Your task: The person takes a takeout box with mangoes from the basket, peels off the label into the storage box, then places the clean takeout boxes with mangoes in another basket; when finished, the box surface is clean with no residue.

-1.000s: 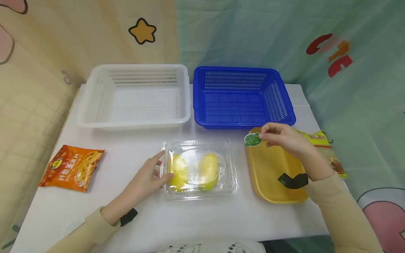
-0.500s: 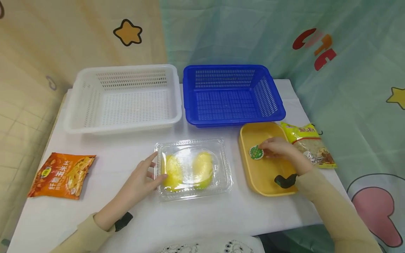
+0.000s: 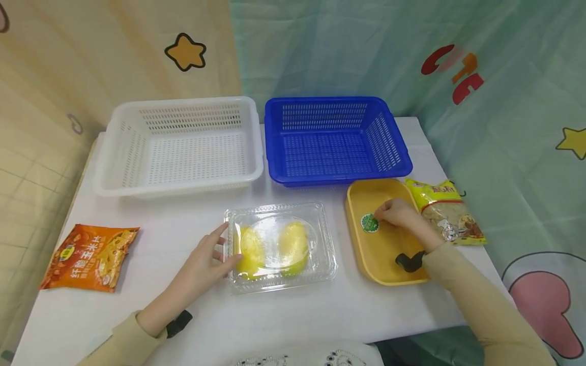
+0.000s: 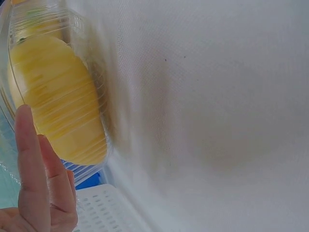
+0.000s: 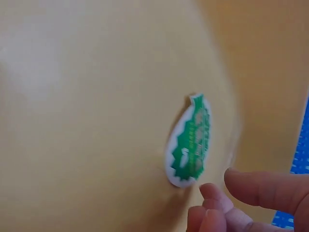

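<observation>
On the white table stands a clear plastic clamshell box (image 3: 316, 269) with two smooth yellow oblong fruits (image 4: 58, 96) inside; their kind is blurred by the lid. My left hand (image 3: 204, 260) rests against the box's left side, its fingers extended. A round green-and-white sticker (image 5: 189, 145) lies on the bottom of the yellow tray (image 3: 384, 267), one end slightly raised. Just beside the sticker, my right hand (image 3: 399, 213) reaches into the tray with bent fingers. In the right wrist view a gap shows between thumb and fingertips, and they stand apart from the sticker.
A white basket (image 3: 178, 189) and a blue basket (image 3: 339, 179) stand side by side at the back. An orange snack bag (image 3: 89, 257) lies at the left. Right of the tray lies a yellow-topped food bag (image 3: 446, 211), partly behind my right arm.
My right hand has lowered the sticker from above the tray's rim onto its bottom and let go of it. The left hand has stayed at the box. The head view has shifted slightly.
</observation>
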Available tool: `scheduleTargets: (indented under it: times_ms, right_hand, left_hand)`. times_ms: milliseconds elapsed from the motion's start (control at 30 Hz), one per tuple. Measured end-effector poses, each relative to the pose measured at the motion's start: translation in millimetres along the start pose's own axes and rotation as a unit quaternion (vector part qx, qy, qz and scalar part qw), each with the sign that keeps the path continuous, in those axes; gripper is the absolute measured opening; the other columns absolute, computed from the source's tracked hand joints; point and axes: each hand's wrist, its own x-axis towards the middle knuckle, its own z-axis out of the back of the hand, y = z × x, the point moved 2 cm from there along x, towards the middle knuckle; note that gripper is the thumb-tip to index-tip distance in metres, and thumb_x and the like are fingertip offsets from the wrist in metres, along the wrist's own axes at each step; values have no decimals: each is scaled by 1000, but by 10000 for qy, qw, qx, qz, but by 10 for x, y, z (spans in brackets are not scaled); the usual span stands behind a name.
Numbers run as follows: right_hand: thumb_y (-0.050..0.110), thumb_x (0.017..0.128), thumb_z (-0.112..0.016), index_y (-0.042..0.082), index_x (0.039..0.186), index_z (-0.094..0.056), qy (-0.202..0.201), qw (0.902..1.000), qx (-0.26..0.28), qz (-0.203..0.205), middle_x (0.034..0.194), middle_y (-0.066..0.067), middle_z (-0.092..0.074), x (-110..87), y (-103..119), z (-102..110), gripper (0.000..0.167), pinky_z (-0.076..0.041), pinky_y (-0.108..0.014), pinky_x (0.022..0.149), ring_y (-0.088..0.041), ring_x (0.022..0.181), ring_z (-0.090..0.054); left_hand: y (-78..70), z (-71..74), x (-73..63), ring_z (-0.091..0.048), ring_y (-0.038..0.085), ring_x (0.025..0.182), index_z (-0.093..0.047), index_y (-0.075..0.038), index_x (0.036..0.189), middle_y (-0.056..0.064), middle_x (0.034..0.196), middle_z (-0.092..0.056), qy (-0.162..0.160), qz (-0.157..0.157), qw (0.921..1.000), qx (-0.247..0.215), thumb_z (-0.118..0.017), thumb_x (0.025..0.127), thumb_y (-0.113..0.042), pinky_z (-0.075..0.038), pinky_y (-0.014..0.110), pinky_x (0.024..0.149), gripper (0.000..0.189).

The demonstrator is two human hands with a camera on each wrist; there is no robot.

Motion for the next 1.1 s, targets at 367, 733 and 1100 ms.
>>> scheduleTargets:
  times_ms: [367,733,1100]
  right_hand:
    - [25,99,-57,-12,116,-57,-334,9986,248,334,97,-19,-65,-235,165,671,40,-58,-30,73,-25,85,-64]
    - [42,101,-46,-7,145,-35,-946,9908,963,97,146,-33,-38,134,181,1281,67,-43,-51,106,-48,132,-42]
    - [36,103,-48,-3,152,-26,-591,9872,1469,-162,145,-29,-40,421,71,1254,67,-43,-52,107,-44,130,-47]
  left_hand:
    - [-3,3,-22,-59,23,94,-26,-7,155,23,132,-50,-65,17,10000,6,-72,90,-34,-53,23,64,84]
    - [5,-9,-17,-59,22,93,-27,-7,154,23,131,-51,-88,45,9999,-27,-72,89,-33,-53,23,63,83]
    - [-2,-33,-9,-59,22,95,-28,-8,154,20,131,-51,-74,98,9999,24,-73,89,-34,-52,23,63,83]
